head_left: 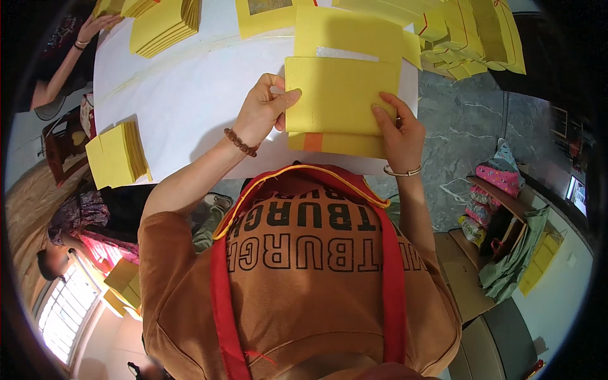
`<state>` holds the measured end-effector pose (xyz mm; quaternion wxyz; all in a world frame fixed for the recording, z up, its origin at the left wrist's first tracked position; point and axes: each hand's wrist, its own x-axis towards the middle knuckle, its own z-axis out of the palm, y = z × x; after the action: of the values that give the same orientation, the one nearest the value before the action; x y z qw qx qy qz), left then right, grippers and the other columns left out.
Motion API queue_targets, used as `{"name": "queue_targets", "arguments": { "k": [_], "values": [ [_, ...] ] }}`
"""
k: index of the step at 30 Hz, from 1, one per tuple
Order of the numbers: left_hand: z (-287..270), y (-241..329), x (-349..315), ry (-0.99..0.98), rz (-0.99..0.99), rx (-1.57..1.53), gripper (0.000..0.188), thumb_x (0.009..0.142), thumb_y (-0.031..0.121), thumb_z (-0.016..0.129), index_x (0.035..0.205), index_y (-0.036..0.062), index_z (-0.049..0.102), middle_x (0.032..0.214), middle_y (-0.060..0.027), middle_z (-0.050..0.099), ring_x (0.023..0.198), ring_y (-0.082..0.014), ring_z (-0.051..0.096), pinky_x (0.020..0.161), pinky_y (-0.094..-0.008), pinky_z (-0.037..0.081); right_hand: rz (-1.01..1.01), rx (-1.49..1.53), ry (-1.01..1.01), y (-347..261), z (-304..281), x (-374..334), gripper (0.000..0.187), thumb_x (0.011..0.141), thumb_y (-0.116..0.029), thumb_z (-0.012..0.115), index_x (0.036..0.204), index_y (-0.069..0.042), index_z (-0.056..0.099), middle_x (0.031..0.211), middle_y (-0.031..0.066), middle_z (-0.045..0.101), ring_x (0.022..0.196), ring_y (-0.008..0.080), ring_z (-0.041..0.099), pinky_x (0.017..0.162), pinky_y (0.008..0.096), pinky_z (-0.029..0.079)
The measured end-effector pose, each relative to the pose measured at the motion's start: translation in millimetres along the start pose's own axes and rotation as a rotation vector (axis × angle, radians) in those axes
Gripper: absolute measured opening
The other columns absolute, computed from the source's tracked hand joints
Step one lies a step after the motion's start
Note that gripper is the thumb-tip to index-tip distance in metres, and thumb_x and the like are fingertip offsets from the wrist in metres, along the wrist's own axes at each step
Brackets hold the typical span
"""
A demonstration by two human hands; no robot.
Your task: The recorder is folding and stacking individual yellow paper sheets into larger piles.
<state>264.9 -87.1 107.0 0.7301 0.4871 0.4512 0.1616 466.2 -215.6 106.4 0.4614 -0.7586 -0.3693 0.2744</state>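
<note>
Both my hands hold a folded yellow paper sheet (pixel 345 95) by its short sides, over the near right part of the white table. My left hand (pixel 261 111) pinches its left edge, thumb on top and fingers behind. My right hand (pixel 402 134) grips the right edge, with the thumb on the face and the fingers partly hidden. Under it lies more yellow paper (pixel 348 144), with an orange strip (pixel 313 142) showing near its left end. Just beyond is a larger yellow sheet (pixel 345 31), partly covered by the one I hold.
Yellow paper stacks stand on the white table (pixel 183 101): one near left (pixel 117 155), one far left (pixel 166 26). Tied yellow bundles (pixel 462 35) are piled far right. At the far left another person's hand (pixel 98 26) touches yellow paper. Grey marbled floor (pixel 453 133) lies right of the table.
</note>
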Motion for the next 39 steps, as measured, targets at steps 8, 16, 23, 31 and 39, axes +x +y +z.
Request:
{"name": "queue_targets", "arguments": {
  "k": [8,16,23,31,39],
  "values": [
    [15.5,19.0,-11.0,0.095,1.094,1.016,0.046,0.068,0.014,0.068,0.108,0.0024,0.050,0.105,-0.0135,0.055,0.098,-0.0281,0.050,0.079,-0.0377,0.040,0.030,-0.121,-0.005,-1.3,-1.3,0.0,0.025,0.077,-0.013,0.065,0.099,-0.003,0.063,0.076,0.0117,0.064,0.052,0.0119,0.052,0.051,0.0249,0.042],
    [49.9,-12.7,-6.7,-0.277,0.997,1.345,0.073,0.068,0.040,0.066,0.130,0.0095,0.040,0.136,-0.0124,0.036,0.127,-0.0280,0.031,0.102,-0.0452,0.024,-0.057,-0.162,0.015,1.1,1.5,5.3,0.025,0.076,-0.014,0.065,0.099,-0.003,0.062,0.084,0.0151,0.065,0.069,0.0238,0.063,0.062,0.0299,0.048],
    [48.0,-26.1,3.7,-0.295,0.986,1.475,0.081,0.073,0.058,0.051,0.132,0.0054,0.034,0.137,-0.0157,0.033,0.129,-0.0293,0.028,0.104,-0.0507,0.017,-0.024,-0.198,-0.025,-2.2,3.0,5.0,0.023,0.080,-0.012,0.061,0.102,-0.003,0.061,0.102,0.0151,0.062,0.080,0.0252,0.062,0.066,0.0304,0.048],
    [48.6,-28.7,-1.0,-0.165,1.120,1.407,0.065,0.073,0.049,0.051,0.121,0.0052,0.047,0.134,-0.0149,0.038,0.127,-0.0292,0.029,0.102,-0.0487,0.019,-0.749,-0.597,-0.361,-15.2,4.5,-24.6,0.062,0.088,-0.041,0.044,0.136,-0.007,0.025,0.140,0.0210,0.025,0.130,0.0325,0.025,0.103,0.0558,0.012],
    [36.2,-15.5,3.7,-0.372,0.767,0.773,0.069,0.078,0.043,0.052,0.130,0.0016,0.035,0.135,-0.0183,0.034,0.130,-0.0252,0.026,0.106,-0.0430,0.016,-0.314,-0.432,-0.522,-13.1,9.6,-21.6,0.065,0.090,-0.041,0.036,0.136,0.002,0.020,0.142,0.0200,0.019,0.132,0.0337,0.018,0.105,0.0519,0.009]
  ]
}}
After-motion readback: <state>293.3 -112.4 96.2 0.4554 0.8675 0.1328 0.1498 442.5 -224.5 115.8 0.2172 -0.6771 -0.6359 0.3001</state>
